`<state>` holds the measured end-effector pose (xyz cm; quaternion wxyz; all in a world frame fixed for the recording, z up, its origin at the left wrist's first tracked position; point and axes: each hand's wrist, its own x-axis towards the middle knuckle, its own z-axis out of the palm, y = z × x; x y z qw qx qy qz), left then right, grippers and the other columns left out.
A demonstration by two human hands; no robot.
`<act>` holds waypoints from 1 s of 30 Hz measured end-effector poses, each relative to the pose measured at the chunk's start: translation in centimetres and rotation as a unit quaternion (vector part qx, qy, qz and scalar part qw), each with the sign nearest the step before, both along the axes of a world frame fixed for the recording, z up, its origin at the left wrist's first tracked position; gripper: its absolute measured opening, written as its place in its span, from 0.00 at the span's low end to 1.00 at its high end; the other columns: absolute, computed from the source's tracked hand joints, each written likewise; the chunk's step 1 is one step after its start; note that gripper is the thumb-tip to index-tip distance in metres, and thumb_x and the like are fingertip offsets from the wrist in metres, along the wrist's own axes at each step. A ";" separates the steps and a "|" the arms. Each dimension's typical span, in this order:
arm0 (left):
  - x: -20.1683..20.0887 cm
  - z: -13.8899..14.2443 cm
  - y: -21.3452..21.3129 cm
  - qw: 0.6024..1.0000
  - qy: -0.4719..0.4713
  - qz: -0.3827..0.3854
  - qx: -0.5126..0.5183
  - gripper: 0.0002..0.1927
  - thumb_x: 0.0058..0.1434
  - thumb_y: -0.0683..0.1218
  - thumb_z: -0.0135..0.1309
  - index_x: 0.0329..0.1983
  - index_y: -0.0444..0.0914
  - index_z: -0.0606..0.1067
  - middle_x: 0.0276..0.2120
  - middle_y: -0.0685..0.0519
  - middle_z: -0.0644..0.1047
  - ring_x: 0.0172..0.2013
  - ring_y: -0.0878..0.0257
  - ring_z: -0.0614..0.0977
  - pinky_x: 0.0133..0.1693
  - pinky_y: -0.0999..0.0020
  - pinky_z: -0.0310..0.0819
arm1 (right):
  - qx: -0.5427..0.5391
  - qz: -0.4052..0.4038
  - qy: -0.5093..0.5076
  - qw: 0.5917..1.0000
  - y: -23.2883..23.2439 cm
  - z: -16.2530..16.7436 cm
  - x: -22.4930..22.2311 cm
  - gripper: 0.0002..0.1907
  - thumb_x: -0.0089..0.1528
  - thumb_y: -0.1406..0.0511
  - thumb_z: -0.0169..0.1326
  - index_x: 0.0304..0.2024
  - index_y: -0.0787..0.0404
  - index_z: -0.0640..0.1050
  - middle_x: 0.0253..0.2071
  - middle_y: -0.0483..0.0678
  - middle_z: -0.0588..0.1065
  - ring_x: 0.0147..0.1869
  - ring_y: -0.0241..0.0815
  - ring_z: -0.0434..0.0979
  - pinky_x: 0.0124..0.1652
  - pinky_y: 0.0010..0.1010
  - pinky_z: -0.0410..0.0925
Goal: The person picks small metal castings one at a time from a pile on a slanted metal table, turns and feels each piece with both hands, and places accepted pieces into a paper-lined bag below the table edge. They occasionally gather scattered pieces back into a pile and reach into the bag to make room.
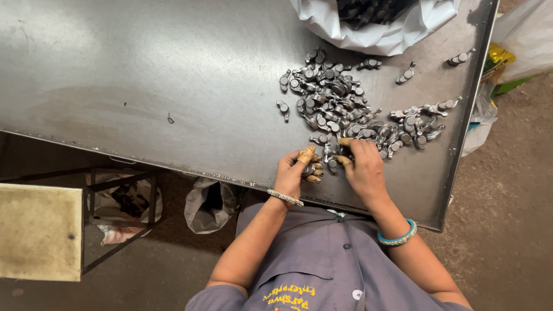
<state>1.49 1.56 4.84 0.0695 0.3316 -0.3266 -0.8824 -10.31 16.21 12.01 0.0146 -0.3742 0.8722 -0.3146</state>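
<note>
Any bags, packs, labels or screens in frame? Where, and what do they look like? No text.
White plastic bag: top edge of the metal table, open, dark metal parts inside.
Yellow and green packet: off the table's right edge, crumpled.
Pale sack: top right corner, partly cut off.
Clear plastic bag: right of the table, on the ground.
Grey bag: under the table's near edge, open.
Yellow printed lettering: on the person's grey shirt.
No screens.

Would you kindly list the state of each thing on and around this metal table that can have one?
Left hand: closed around a small metal part, at the table edge.
Right hand: fingers curled on parts at the pile's near edge.
Metal parts: loose pile, several strays apart.
White sack: open, holding dark parts.
Grey bag under the table: open.
</note>
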 end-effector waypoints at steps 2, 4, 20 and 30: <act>0.0 0.4 -0.3 1.000 0.001 0.002 -0.002 0.12 0.69 0.45 0.54 0.44 0.31 0.79 0.32 0.50 0.82 0.28 0.67 0.82 0.26 0.69 0.79 | -0.025 -0.033 -0.086 0.995 0.9 -0.9 0.4 0.20 0.55 0.73 0.66 0.50 0.62 0.77 0.45 0.49 0.78 0.47 0.49 0.77 0.47 0.38 0.71; -0.1 0.8 -0.4 1.000 0.003 -0.002 -0.006 0.11 0.69 0.44 0.54 0.44 0.31 0.80 0.32 0.51 0.82 0.28 0.68 0.81 0.27 0.70 0.79 | -0.059 -0.082 -0.220 0.970 2.3 -1.9 0.6 0.20 0.56 0.73 0.65 0.50 0.63 0.76 0.44 0.48 0.79 0.45 0.41 0.81 0.43 0.32 0.73; 0.4 1.3 0.9 0.996 0.019 -0.060 -0.069 0.09 0.67 0.41 0.56 0.47 0.33 0.81 0.32 0.55 0.81 0.29 0.70 0.80 0.29 0.75 0.75 | -0.421 -0.029 -0.715 0.558 7.5 -4.4 -0.2 0.32 0.57 0.72 0.65 0.64 0.62 0.71 0.54 0.55 0.79 0.56 0.49 0.80 0.53 0.39 0.73; 0.5 0.6 1.4 0.995 0.026 -0.071 -0.066 0.11 0.67 0.41 0.54 0.49 0.32 0.81 0.34 0.54 0.82 0.30 0.71 0.80 0.29 0.74 0.77 | -0.438 -0.016 -0.704 0.558 8.5 -5.8 -0.5 0.30 0.57 0.75 0.64 0.62 0.64 0.72 0.58 0.56 0.78 0.62 0.50 0.78 0.60 0.44 0.71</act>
